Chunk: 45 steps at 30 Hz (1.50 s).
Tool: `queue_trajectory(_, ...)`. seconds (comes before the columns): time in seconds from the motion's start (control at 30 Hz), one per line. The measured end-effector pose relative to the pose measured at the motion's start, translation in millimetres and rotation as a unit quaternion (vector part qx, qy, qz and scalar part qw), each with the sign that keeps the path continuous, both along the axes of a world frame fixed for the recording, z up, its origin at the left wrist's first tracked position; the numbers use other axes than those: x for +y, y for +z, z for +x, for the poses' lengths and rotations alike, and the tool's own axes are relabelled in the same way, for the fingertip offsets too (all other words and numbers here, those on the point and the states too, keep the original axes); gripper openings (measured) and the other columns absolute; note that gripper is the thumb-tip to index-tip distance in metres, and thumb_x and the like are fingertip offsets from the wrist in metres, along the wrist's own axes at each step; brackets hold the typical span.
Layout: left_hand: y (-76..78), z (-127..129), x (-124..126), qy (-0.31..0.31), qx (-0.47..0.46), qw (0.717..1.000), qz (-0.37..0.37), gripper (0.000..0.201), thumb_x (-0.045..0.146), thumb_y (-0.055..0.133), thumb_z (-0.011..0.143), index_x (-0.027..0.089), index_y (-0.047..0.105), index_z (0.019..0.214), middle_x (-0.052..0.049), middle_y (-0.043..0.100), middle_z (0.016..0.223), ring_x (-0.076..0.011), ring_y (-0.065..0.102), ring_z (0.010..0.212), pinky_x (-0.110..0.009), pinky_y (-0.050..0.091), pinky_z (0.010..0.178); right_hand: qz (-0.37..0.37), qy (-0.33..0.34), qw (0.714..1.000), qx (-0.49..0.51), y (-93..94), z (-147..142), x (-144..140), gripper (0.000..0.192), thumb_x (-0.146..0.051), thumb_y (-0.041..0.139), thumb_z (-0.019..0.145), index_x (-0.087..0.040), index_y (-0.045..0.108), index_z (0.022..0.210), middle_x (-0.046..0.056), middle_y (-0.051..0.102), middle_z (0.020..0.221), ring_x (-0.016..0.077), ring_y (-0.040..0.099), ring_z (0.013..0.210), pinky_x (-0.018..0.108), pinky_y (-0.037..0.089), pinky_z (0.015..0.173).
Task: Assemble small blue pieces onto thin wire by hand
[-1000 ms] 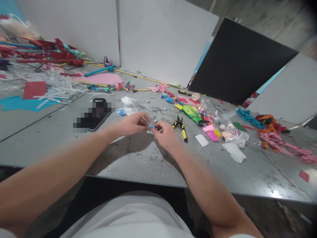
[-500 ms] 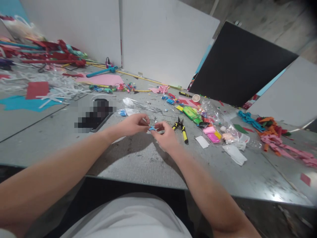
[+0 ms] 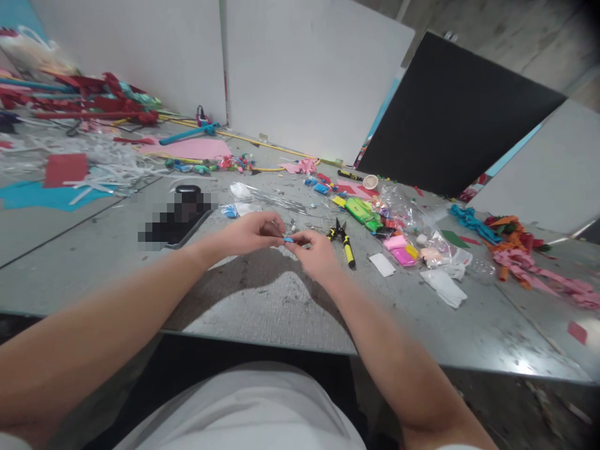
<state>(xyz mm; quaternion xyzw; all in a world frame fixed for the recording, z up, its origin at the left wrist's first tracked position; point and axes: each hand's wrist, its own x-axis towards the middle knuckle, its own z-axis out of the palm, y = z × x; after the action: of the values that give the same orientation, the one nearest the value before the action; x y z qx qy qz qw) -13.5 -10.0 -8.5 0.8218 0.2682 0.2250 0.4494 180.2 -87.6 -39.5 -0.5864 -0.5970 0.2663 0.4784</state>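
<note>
Between my two hands is a small blue piece of modelling clay (image 3: 288,240), held just above the grey table. My left hand (image 3: 250,232) pinches its left end with thumb and fingertips. On the other side my right hand (image 3: 313,251) grips it between thumb and fingers. Fingers cover much of the piece, so its full shape is hidden. Right beside my right hand lie yellow-and-black pliers (image 3: 347,247) with their jaws apart. Behind my left hand rests an open blue clay packet (image 3: 229,211), next to a bundle of thin wires (image 3: 276,199).
Packets of coloured clay (image 3: 360,214) and clear plastic wrapping (image 3: 403,209) lie to the right, near a white card (image 3: 382,265). A phone (image 3: 187,219), partly blurred out, is at the left. Paper scraps (image 3: 65,170) and strips crowd the far left; pink crepe paper (image 3: 539,269) sits far right.
The fingers have shifted slightly around the blue clay, and the right fingers lie flatter and closer to the left ones. The whole view has moved a little.
</note>
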Motion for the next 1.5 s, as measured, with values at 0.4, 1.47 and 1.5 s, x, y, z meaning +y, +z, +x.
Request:
queue_trajectory(0.4,-5.0,-1,9,0.064,0.053,0.995,0.051,0.026,0.041,0.073,0.085,0.021,0.059,0.093,-0.001,0.073,0.073,-0.0140,0.059,0.056,-0.024,0.036,0.050,-0.056,-0.037,0.997,0.035,3.7,7,1,0.031,-0.038,0.085,0.070,-0.020,0.071,0.093,0.006,0.075,0.097,0.0190,0.068,0.084,0.033,0.055,0.075)
queue_trajectory(1.47,7.3,2,0,0.138,0.029,0.990,-0.019,0.022,0.037,0.079,0.078,0.019,0.075,0.090,-0.002,0.074,0.079,-0.0143,0.062,0.067,-0.027,0.045,0.061,-0.063,0.012,0.977,0.204,-5.0,12,8,0.032,-0.036,0.087,0.064,-0.020,0.073,0.088,0.000,0.073,0.076,0.0154,0.067,0.072,0.032,0.053,0.073)
queue_trajectory(1.5,7.5,2,-1,0.144,0.024,0.989,-0.018,0.021,0.037,0.079,0.078,0.019,0.075,0.088,-0.002,0.073,0.077,-0.0144,0.062,0.066,-0.027,0.045,0.060,-0.061,0.002,0.981,0.185,-4.3,12,7,0.031,-0.038,0.086,0.066,-0.020,0.074,0.088,0.000,0.072,0.075,0.0154,0.066,0.070,0.032,0.053,0.071)
